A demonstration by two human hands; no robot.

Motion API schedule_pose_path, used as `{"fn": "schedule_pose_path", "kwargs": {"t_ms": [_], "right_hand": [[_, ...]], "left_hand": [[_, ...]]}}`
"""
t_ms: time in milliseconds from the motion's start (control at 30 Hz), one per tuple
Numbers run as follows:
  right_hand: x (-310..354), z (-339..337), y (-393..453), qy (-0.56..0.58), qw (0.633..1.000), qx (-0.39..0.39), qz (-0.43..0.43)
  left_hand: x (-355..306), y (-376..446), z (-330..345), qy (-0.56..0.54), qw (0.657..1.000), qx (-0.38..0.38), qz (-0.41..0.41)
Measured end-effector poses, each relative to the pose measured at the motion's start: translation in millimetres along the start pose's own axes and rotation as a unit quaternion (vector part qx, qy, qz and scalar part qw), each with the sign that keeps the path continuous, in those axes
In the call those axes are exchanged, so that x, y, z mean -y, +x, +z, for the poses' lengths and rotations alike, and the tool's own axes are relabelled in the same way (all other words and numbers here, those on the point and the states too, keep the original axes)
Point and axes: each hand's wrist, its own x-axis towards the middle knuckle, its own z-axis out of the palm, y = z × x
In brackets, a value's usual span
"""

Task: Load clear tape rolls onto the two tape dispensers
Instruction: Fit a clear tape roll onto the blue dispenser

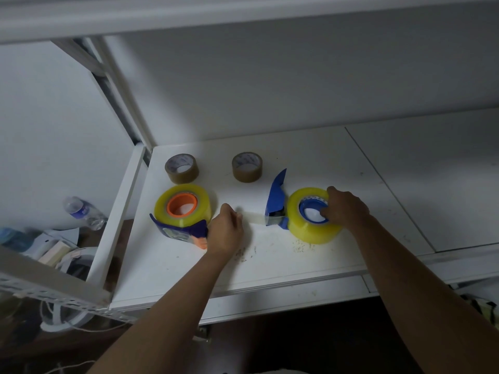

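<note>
**Two tape rolls on a white shelf**

The white shelf has dirty specks near the front. Both yellow clear rolls sit on dispensers. The right hand grips the right roll. The left hand pinches its pulled-out tape strip. Two brown rolls stand behind. A water bottle lies lower left.

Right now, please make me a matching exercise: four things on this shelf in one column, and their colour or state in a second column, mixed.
1. left tape dispenser's hub
2. right tape dispenser's hub
3. back tape rolls
4. right hand

A. brown, lying flat
B. orange
C. resting on a clear tape roll
D. blue

Pairs: 1-B, 2-D, 3-A, 4-C
</note>
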Motion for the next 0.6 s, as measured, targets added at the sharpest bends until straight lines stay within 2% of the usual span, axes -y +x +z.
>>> {"fn": "schedule_pose_path", "kwargs": {"t_ms": [267, 433, 600], "right_hand": [[2.2, 1.0, 0.9, 0.039, 0.998, 0.004, -0.039], [0.5, 1.1, -6.5, 0.017, 0.999, 0.016, 0.029], [3.7, 4.9, -7.2, 0.028, 0.999, 0.015, 0.029]], "left_hand": [[-5.4, -0.6, 4.6, -0.004, 1.0, 0.022, 0.01], [-3.7, 4.1, 7.5, -0.052, 0.997, 0.046, 0.029], [-4.9, 9.4, 12.2, -0.053, 0.995, 0.056, 0.056]]}}
